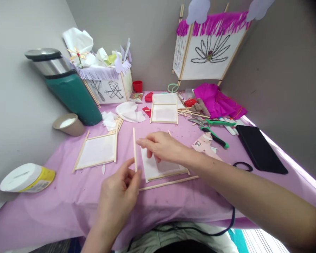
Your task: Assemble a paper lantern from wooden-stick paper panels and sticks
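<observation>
Between the thumb and fingers of my left hand (123,188) is a thin wooden stick (135,149), held upright. My right hand (159,146) reaches across from the right, index finger stretched toward the stick and the other fingers bent down. Nothing shows in its grasp; whether the fingertip touches the stick is unclear. Below the right hand lies a white paper panel (149,168) with wooden strips along its edges, partly hidden by hand and forearm. Another loose wooden stick (170,183) lies in front of it.
A stick-framed panel (96,151) lies left and another framed panel (164,113) farther back. A yellow-white tub (28,178), beige cup (70,124) and green bottle (71,96) stand left. Pruning shears (212,128) and a black phone-like slab (262,149) lie right. Two paper lanterns (210,58) stand behind.
</observation>
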`<state>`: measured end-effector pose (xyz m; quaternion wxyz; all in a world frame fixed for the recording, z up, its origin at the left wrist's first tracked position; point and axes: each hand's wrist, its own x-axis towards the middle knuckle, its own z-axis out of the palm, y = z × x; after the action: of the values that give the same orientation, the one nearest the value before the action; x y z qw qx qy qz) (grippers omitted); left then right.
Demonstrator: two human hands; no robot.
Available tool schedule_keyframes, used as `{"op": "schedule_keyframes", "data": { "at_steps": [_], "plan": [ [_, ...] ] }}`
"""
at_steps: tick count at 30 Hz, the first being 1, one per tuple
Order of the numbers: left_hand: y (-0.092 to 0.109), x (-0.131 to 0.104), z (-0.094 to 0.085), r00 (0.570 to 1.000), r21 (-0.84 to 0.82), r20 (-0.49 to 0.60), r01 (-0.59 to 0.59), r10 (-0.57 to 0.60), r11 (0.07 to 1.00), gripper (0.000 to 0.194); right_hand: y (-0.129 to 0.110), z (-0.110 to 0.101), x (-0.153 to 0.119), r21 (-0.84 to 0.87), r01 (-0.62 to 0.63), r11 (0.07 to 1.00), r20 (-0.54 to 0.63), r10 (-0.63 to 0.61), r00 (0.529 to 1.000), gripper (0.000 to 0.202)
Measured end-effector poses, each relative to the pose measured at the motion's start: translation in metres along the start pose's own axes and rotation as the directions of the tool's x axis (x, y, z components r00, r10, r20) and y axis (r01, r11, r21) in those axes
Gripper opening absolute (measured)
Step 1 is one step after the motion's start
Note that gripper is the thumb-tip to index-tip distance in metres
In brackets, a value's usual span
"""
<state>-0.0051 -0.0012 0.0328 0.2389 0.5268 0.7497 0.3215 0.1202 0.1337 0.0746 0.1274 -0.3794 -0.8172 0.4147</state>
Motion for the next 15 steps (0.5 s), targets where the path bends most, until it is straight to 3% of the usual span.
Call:
{"op": "schedule_keyframes", "data": {
  "at_steps": [2,4,7,9,15],
  "plan": [
    [-0.006,0.009,-0.008,0.998,0.245,-0.056,0.023,-0.010,0.969,0.040,0.010,-0.015,-0.007,-0.235,-0.018,0.972,-0.175,-0.024,0.984,0.034],
    [-0.009,0.016,-0.015,0.999,0.444,-0.041,0.045,-0.030,0.895,0.036,0.024,-0.030,-0.018,-0.434,-0.129,0.892,-0.286,-0.001,0.958,0.024],
    [-0.007,0.020,-0.019,0.993,0.597,-0.116,0.051,0.023,0.800,0.038,0.044,-0.040,-0.036,-0.547,-0.240,0.802,-0.303,0.077,0.950,0.022],
    [-0.001,0.020,-0.015,0.979,0.605,-0.182,0.035,0.096,0.796,0.036,0.051,-0.037,-0.045,-0.591,-0.259,0.764,-0.292,0.097,0.952,0.021],
    [0.021,0.030,0.005,0.993,0.522,0.107,-0.089,0.039,0.848,0.027,0.048,-0.016,-0.043,-0.704,-0.334,0.627,-0.288,0.178,0.941,0.022]
  ]
}}
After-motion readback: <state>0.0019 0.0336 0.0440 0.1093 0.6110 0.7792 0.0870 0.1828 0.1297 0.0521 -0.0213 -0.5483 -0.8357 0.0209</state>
